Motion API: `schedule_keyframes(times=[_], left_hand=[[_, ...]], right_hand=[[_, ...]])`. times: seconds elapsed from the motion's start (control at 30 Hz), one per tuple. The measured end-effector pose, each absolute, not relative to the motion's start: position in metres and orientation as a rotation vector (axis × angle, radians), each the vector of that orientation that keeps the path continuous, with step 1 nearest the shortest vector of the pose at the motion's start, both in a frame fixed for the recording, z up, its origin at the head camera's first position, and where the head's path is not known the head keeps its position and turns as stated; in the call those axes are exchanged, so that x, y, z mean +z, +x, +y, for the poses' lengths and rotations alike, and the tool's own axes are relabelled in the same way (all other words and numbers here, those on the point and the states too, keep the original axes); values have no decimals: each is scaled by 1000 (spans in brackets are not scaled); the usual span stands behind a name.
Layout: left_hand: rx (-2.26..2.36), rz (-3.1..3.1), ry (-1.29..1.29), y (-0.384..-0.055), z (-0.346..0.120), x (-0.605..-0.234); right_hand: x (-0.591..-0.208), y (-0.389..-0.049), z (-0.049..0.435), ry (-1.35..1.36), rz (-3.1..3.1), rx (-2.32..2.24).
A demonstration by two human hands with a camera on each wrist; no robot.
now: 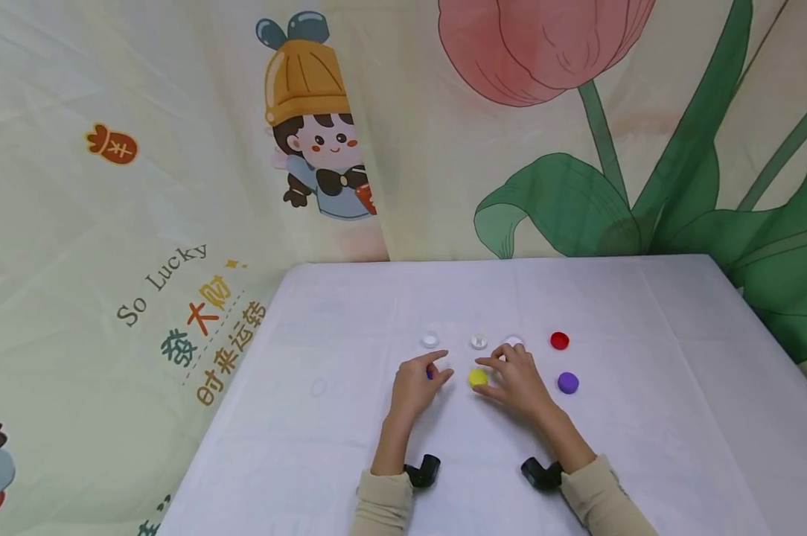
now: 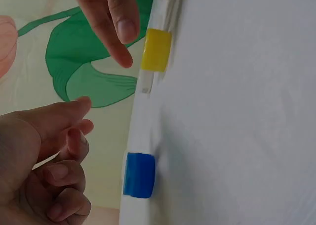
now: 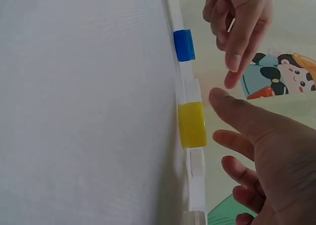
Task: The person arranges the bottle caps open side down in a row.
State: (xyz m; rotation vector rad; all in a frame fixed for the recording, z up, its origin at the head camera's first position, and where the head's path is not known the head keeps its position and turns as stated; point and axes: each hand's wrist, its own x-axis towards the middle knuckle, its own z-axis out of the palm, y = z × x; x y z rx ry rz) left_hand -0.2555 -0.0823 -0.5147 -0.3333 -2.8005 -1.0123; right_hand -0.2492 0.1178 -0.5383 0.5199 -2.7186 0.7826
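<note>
My left hand is above the table by a short blue round piece, apart from it. Thumb and forefinger are extended, the other fingers loosely bent, and nothing is held. My right hand hovers beside a yellow round piece, thumb and forefinger spread apart on either side of it. In the right wrist view a gap shows between these fingers and the yellow piece. From the head view, the left hand hides most of the blue piece, and the right fingers partly cover a white round piece.
A white cloth covers the table. Behind the hands are a white ring-like piece, another small white piece and a red dish-like piece. To the right sits a purple round piece. A printed curtain hangs behind.
</note>
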Motion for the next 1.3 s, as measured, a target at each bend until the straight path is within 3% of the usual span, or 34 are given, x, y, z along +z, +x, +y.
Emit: schedule_keyframes(times=[0.27, 0.5, 0.83, 1.3], left_hand=[[-1078, -2659, -190, -265, -114, -512], [-1197, -2821, -217, -267, -136, -519], [-1158, -2962, -274, -268, -140, -529], [-1219, -2916, -361, -263, -138, -528]], right_hand=[[-529, -257, 96, 580, -2661, 813], [-533, -264, 69, 610, -2609, 770], [-546, -267, 44, 577, -2647, 603], [-543, -263, 45, 586, -2635, 726]])
